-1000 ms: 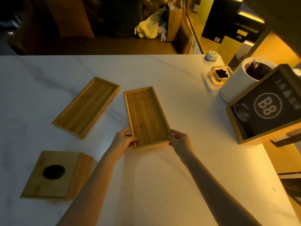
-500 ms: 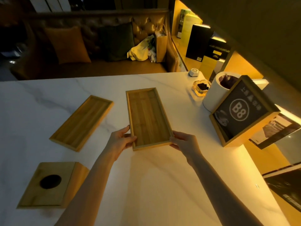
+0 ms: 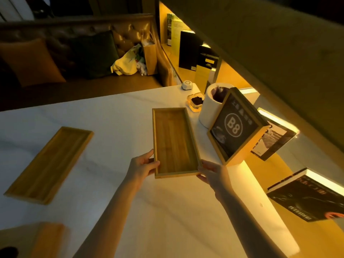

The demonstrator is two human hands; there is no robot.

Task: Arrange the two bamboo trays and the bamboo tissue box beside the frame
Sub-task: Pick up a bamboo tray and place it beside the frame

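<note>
Both hands hold one bamboo tray (image 3: 175, 142) by its near corners, its long side pointing away from me. My left hand (image 3: 142, 166) grips the near left corner, my right hand (image 3: 213, 173) the near right one. The tray's right edge lies close to the wooden frame (image 3: 235, 125), a dark "B8" sign leaning at the table's right side. The second bamboo tray (image 3: 49, 164) lies flat and angled on the left of the white marble table (image 3: 115, 116). The bamboo tissue box (image 3: 31, 241) sits at the bottom left, partly cut off by the frame edge.
Behind the frame stand a white paper roll (image 3: 209, 107), a glass ashtray (image 3: 195, 102) and a small white device (image 3: 187, 84). Books (image 3: 309, 198) lean on a lit ledge to the right. A sofa with cushions (image 3: 74, 56) runs beyond the table's far edge.
The held tray has travelled right and away from me, now close to the frame. My view has swung right, pushing the second tray and tissue box toward the left edge.
</note>
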